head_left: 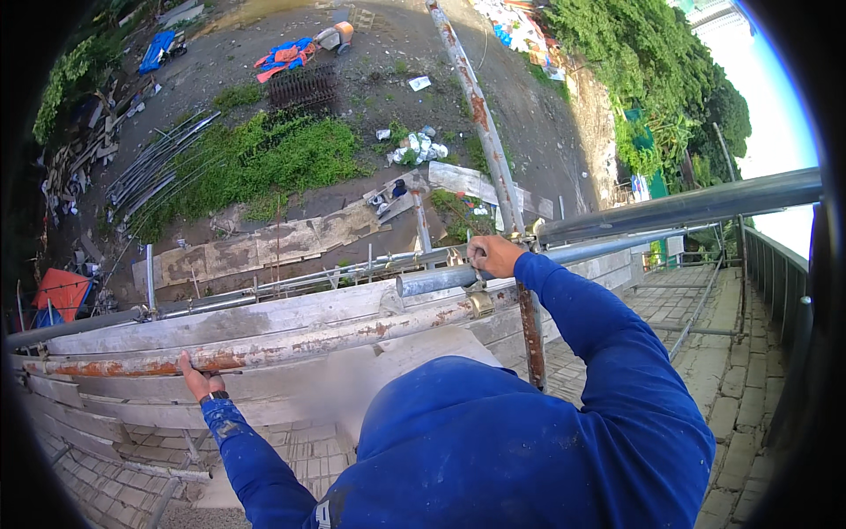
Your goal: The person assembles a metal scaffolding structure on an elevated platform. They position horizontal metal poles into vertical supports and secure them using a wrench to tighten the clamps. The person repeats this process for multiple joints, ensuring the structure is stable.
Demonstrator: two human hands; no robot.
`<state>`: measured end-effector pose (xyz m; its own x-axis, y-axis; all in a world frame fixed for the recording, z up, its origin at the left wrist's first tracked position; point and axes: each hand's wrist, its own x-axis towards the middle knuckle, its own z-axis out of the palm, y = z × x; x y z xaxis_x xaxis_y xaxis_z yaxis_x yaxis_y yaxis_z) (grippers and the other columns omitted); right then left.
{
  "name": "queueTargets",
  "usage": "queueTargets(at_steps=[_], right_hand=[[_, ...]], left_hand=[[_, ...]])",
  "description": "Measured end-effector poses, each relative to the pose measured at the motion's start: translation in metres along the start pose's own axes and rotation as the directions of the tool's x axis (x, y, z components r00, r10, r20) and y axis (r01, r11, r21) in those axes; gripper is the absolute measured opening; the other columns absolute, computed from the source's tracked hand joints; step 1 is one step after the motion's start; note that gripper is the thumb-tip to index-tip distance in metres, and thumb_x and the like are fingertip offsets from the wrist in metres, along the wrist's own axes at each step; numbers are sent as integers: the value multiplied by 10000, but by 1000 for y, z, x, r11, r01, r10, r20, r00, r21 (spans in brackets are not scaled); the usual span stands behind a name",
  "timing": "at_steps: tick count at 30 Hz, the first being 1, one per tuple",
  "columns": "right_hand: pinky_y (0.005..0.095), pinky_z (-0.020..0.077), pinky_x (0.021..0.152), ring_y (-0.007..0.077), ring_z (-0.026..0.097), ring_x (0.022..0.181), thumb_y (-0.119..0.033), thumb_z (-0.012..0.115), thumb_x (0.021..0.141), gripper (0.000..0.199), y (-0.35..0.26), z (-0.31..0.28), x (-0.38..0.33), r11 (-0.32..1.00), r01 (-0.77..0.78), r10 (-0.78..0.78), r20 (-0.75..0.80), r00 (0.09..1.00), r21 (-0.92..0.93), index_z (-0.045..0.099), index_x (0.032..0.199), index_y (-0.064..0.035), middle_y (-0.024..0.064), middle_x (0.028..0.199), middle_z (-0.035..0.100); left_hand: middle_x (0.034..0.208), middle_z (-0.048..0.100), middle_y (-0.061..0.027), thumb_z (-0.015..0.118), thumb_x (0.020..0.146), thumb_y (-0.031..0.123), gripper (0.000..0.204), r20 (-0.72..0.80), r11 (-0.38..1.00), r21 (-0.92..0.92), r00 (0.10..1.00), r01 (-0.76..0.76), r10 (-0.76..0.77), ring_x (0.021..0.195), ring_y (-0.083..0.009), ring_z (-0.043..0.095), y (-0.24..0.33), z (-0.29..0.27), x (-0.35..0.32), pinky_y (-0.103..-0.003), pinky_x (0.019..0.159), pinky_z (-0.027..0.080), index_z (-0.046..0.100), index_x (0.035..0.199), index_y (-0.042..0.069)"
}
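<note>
My left hand (203, 381) is closed at the near side of a long pale scaffold pipe (291, 346) patched with rust, its fingers up against the metal. A thin dark rod pokes out beside that hand; its kind is unclear. My right hand (496, 257), fingers curled, is on a metal scaffold coupler (480, 304) where pipes cross. Below that hand ends a short grey pipe (436, 281). A rusty upright post (532, 339) stands right beside the coupler, and the fingertips of my right hand are partly hidden.
Pale planks (264, 319) lie along the pipes. Another grey pipe (687, 207) runs off to the right. A tall rusty pole (476, 101) rises ahead. Far below are a dirt yard with green weeds (264, 167), loose pipes (163, 163) and a red tarp (63, 293).
</note>
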<state>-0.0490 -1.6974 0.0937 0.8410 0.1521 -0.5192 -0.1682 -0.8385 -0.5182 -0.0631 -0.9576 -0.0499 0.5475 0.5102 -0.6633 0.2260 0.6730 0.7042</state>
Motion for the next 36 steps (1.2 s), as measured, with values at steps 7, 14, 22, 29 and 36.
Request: queueTargets(at_steps=[7,14,22,29,36], right_hand=[[467,509,909,390,658,999,-101,632,899,249,-13,-10,-18,984,38,-38,1,999,-176,712,1133,-80,192,1033,682],[499,514,888,419,650,1010,-127,645,897,118,-4,-14,-27,924,10,3,34,999,-382,706,979,-66,226,1016,667],[506,552,845,426,679,931,-97,641,819,171,-32,-38,-24,833,205,-144,156,977,-514,696,975,-53,214,975,687],[475,551,807,355,682,933,-160,681,775,143,-27,-45,-14,687,323,-158,300,941,-651,703,869,-56,122,908,707],[404,478,884,226,609,1083,-233,700,743,157,-33,-48,-5,416,422,-168,388,906,-806,735,853,-126,29,905,714]], left_hand=[[1153,681,-83,701,945,391,422,2,998,-56,999,36,-36,1032,-233,641,-27,3,5,-436,897,534,572,1255,136],[1159,686,-89,729,928,367,481,9,994,-86,997,74,-73,1044,-240,646,-35,3,14,-434,928,528,571,1316,131],[1157,681,-106,703,955,378,439,22,995,-85,999,43,-41,1045,-237,645,-34,-11,16,-415,896,540,564,1279,117],[1188,678,-91,710,947,399,477,6,998,-55,999,44,-44,1066,-239,635,-33,-3,1,-453,948,510,556,1318,142],[1181,679,-90,722,942,397,492,19,997,-60,999,50,-49,1086,-246,625,-33,9,-7,-457,965,507,555,1327,140]])
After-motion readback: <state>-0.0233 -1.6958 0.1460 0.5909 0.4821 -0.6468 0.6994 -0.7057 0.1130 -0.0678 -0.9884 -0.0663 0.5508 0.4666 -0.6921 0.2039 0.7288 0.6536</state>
